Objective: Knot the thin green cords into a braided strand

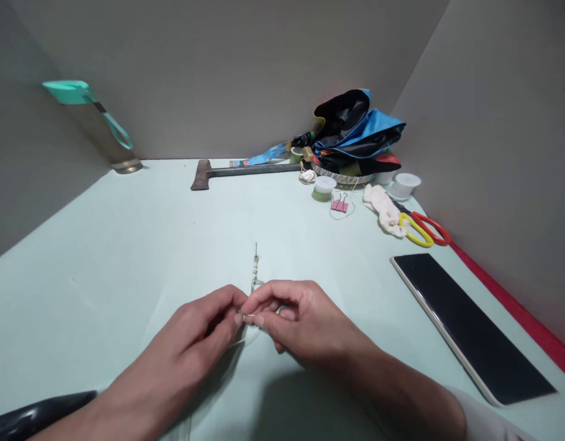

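A thin knotted cord (255,267), pale green with small light beads or knots along it, lies on the table and runs up from between my hands. My left hand (202,327) pinches the cord's near part between thumb and fingertips. Right beside it, the thumb and index finger of my right hand (298,315) are closed on a fine strand of the same cord, the fingertips of both hands almost touching. A loose strand (246,340) curves out below the fingers. The exact crossing of the strands is hidden by my fingertips.
A hammer-like axe (200,175) lies at the back. Right of it are a blue-and-black pouch (379,131), thread spools (324,185), a pink binder clip (340,206), a white cloth (384,211) and scissors (418,229). A tablet (466,324) lies at right, a dark object (41,413) front left.
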Available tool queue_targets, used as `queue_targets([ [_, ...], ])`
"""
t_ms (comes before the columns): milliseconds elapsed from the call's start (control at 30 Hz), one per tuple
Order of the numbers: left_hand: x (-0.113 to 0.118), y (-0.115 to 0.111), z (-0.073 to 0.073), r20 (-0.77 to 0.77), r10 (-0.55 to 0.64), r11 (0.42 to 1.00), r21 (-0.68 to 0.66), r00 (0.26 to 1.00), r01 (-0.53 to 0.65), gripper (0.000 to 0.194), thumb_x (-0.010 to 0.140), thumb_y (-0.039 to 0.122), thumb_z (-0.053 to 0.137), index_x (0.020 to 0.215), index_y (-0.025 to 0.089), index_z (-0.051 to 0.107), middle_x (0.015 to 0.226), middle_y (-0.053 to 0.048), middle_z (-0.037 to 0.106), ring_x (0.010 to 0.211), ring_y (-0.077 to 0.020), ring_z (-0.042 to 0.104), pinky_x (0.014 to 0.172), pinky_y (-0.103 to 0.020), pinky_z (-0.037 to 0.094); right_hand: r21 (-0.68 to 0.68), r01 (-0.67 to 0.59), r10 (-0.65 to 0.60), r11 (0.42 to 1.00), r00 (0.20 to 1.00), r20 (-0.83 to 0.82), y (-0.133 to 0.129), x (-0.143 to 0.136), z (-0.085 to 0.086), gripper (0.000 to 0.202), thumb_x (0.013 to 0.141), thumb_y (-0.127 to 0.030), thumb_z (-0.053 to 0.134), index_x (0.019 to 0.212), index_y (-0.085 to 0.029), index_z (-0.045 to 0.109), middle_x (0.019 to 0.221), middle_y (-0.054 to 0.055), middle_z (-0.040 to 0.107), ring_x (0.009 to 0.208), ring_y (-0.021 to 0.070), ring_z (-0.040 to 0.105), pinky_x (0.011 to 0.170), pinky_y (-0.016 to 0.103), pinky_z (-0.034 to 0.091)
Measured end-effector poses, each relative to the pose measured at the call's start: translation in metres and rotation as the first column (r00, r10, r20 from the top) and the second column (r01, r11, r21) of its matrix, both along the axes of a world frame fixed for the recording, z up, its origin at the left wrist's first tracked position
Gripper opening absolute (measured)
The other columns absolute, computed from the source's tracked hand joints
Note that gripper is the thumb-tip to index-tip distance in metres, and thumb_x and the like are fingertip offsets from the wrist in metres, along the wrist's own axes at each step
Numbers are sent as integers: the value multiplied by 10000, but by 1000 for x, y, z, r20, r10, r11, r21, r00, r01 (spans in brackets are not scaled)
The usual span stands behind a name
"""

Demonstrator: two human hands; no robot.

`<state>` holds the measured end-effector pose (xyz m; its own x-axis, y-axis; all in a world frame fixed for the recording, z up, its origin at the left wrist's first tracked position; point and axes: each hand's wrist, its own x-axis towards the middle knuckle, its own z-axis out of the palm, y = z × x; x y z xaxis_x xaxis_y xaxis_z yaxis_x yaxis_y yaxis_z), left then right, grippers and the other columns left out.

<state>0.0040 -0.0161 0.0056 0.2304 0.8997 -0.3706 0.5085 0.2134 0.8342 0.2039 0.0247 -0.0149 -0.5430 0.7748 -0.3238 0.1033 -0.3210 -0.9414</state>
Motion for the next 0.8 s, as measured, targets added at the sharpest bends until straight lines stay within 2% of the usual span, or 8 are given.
queue_targets([
  [133, -1, 0, 1, -34, 12, 999, 36, 999, -11, 530, 1017, 749, 483, 890, 263, 654, 825, -23, 651, 757, -238, 570, 664, -345, 463, 117, -7, 9, 993, 1000, -11, 1, 0, 1, 60, 888, -176, 744, 936, -213, 743, 814, -30, 676, 666, 104, 572, 575, 250, 407],
  [267, -3, 0, -2, 126, 38, 999, 9, 991, -40, 490, 1030, 689, 571, 811, 254, 620, 731, 26, 552, 679, -179, 473, 614, -292, 397, 154, -67, 61, 986, 997, 45, 2, 4, 7, 275, 838, -69, 657, 1049, -243, 627, 890, -42, 735, 802, 126, 638, 658, 241, 462],
  [433, 0, 3, -3, 205, 162, 987, -43, 965, -156, 362, 946, 593, 650, 828, 251, 661, 676, 56, 467, 609, -150, 316, 518, -270, 283, 80, -189, 175, 979, 972, 155, 1, 10, 12, 236, 825, -114, 623, 1026, -238, 617, 814, -47, 677, 689, 122, 560, 595, 251, 427],
  [600, -1, 6, -2, 188, 185, 982, -73, 965, -174, 299, 892, 533, 649, 828, 242, 679, 698, 43, 482, 646, -156, 349, 570, -277, 315, 42, -254, 241, 966, 948, 207, 4, 13, 19, 156, 790, -120, 627, 905, -213, 674, 688, -75, 542, 602, 93, 461, 508, 217, 342],
  [700, -3, 7, -1, 166, 172, 985, -56, 971, -165, 375, 891, 606, 677, 813, 238, 681, 728, 28, 515, 672, -164, 379, 590, -279, 329, 34, -291, 276, 956, 934, 226, 6, 16, 24, 158, 788, -97, 629, 886, -209, 684, 647, -85, 522, 588, 89, 442, 504, 207, 338],
  [800, -1, 8, 1, 130, 168, 986, -28, 977, -165, 480, 847, 698, 747, 767, 232, 666, 696, 37, 486, 639, -153, 329, 558, -268, 286, 62, -313, 290, 948, 925, 244, 7, 18, 28, 131, 814, -96, 633, 859, -216, 659, 642, -89, 533, 596, 89, 449, 514, 204, 354],
])
